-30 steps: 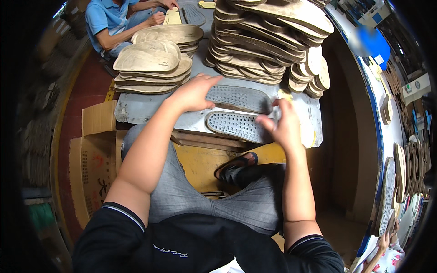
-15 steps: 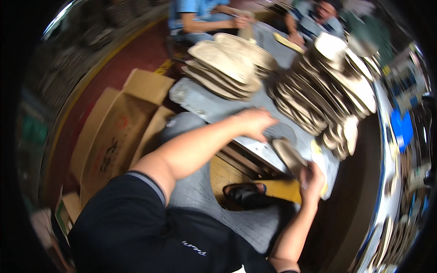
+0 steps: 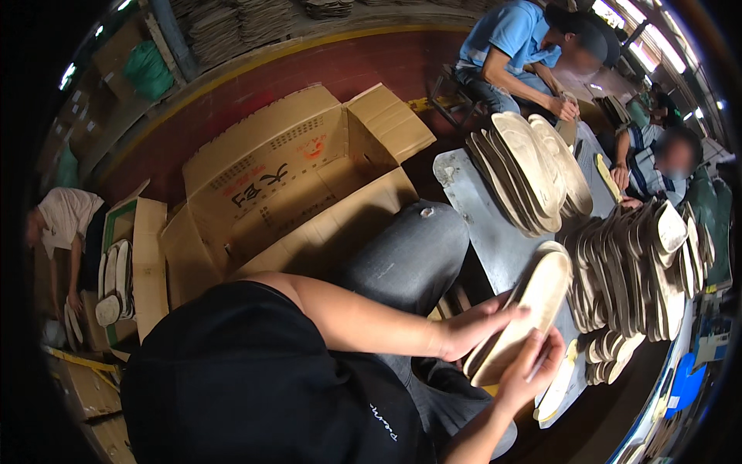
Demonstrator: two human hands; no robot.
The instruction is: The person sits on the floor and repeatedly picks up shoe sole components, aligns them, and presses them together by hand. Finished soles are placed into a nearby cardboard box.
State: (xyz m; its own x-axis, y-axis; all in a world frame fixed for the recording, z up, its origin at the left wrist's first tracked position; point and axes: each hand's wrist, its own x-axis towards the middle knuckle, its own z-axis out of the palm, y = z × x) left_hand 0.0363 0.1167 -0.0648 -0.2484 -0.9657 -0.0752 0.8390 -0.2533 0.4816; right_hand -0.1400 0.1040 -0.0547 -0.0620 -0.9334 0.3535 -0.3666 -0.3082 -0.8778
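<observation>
My left hand [image 3: 477, 330] is closed round the side of a small stack of beige shoe insoles [image 3: 533, 298], held tilted over the table's near edge. My right hand [image 3: 532, 370] grips the lower right side of the same insoles, thumb on the top face. A thin whitish item shows between its fingers, too small to name. Beyond the insoles stands a leaning stack of insoles [image 3: 506, 174] on the grey table [image 3: 471, 193]. Larger piles of insoles [image 3: 618, 263] stand to the right. A single pale insole [image 3: 558, 387] lies by the table's near right edge.
A large open cardboard box [image 3: 309, 213] stands left of my knee. Two people, one in a blue shirt [image 3: 502, 46] and one in a striped shirt [image 3: 653, 155], work across the table. Another person [image 3: 69, 220] bends at the far left beside a box [image 3: 147, 263] holding insoles.
The view has swung left, bringing more of the box into sight. My hands, apart before, have come together on the insoles; my left hand has left the tabletop.
</observation>
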